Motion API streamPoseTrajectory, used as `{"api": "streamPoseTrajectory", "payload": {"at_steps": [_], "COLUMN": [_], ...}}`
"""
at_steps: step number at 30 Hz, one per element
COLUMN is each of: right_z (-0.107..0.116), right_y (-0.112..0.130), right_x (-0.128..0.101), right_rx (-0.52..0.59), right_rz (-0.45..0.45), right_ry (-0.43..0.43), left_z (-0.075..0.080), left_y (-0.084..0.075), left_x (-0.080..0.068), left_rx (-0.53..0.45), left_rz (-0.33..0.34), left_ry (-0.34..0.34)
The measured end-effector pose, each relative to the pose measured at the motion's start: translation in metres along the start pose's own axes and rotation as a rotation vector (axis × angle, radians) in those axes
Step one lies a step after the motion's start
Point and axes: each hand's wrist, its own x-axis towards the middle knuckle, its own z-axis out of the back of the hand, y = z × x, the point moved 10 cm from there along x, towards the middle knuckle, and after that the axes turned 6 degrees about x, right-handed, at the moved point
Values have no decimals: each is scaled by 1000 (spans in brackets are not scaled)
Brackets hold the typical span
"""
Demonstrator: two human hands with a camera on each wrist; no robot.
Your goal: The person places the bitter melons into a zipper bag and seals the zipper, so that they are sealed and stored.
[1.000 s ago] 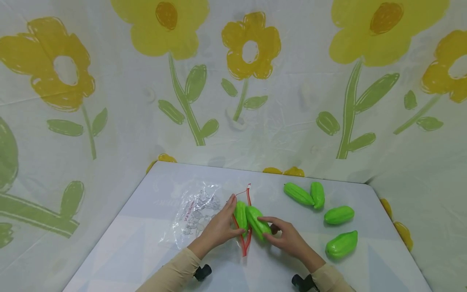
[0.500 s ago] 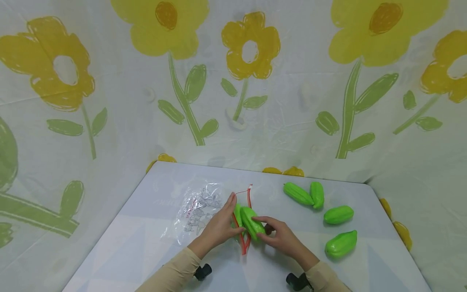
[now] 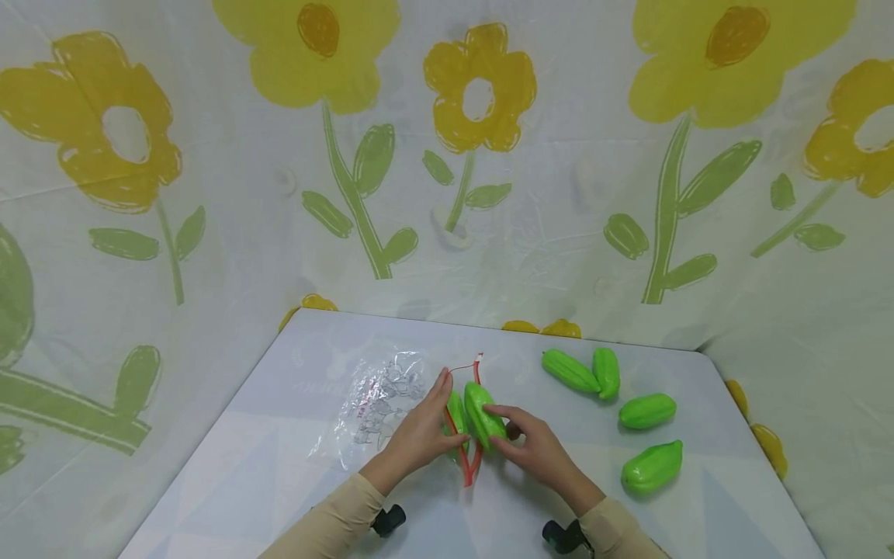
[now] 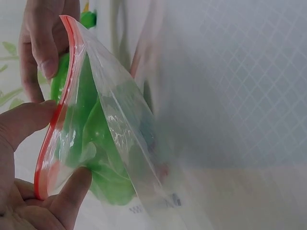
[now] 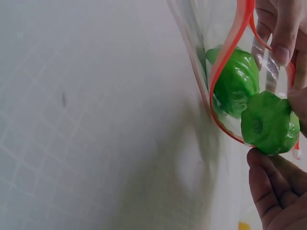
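Note:
A clear zip bag with a red rim stands mouth open at the table's middle. My left hand grips its left side by the red rim. Inside the bag lies a green, ridged, elongated fruit or vegetable, partly covered by that hand in the head view. A second one of the same kind is pinched between thumb and fingers of my right hand. In the right wrist view this held green piece sits at the bag's mouth, overlapping the rim.
Several more green ridged pieces lie on the table at the right. The printed clear front of the bag spreads out left of my left hand. A flower-patterned curtain stands behind the table.
My right hand has moved left with the green ridged piece, bringing it from the bag's right edge in over the mouth. The left hand keeps its grip on the rim.

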Motion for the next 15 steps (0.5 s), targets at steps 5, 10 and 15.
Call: {"api": "streamPoseTrajectory", "payload": {"at_steps": [5, 10, 15], "right_z": [-4, -8, -11], "right_y": [2, -2, -4], "right_x": [2, 4, 5], "right_rx": [-17, -46, -36], "right_rz": [6, -23, -53], "right_ry": [4, 24, 34], "left_z": [-1, -1, 1], "left_y": [-1, -2, -3], "left_x": [1, 2, 2], "left_rx": [-2, 6, 19], "left_rz": [-9, -5, 1], "left_ry": [-1, 3, 1]}}
